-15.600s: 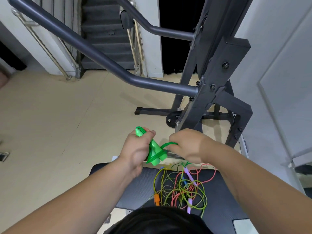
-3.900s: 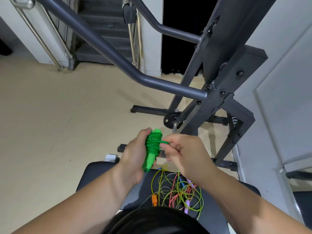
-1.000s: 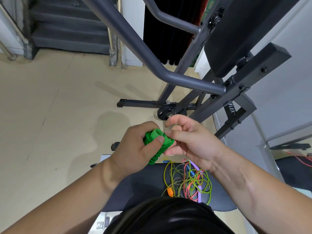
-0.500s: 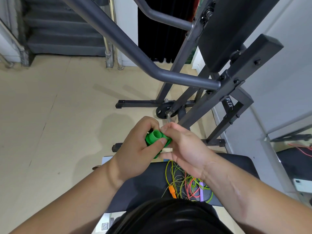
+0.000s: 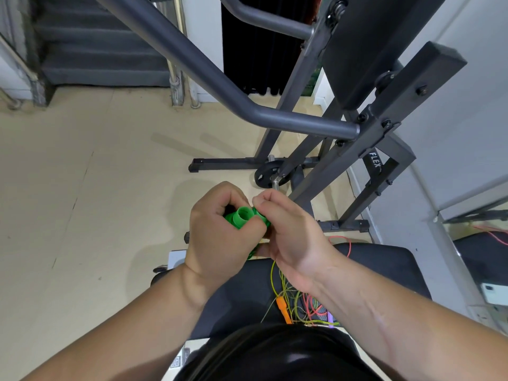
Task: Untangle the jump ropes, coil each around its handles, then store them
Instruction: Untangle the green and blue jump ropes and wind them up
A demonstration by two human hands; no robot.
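Note:
My left hand (image 5: 220, 237) grips the green jump rope (image 5: 242, 217), its cord wound round the two handles, with a round handle end facing up at me. My right hand (image 5: 288, 229) sits against the bundle's right side, fingers curled and pinching the green cord there. Most of the bundle is hidden by both hands. Under my right forearm, a tangle of yellow-green, red and purple ropes (image 5: 297, 303) with an orange handle (image 5: 283, 309) lies on the black bench pad (image 5: 384, 268).
A dark grey steel exercise frame (image 5: 302, 122) rises just beyond my hands, with a weight plate (image 5: 268, 177) at its foot. Beige floor spreads to the left. Grey stairs (image 5: 96, 50) stand far left. A white wall runs along the right.
Over the last second both hands stayed closed round the green bundle and rose slightly in view. My right hand's fingers have shifted on the cord. The camera tilted a little.

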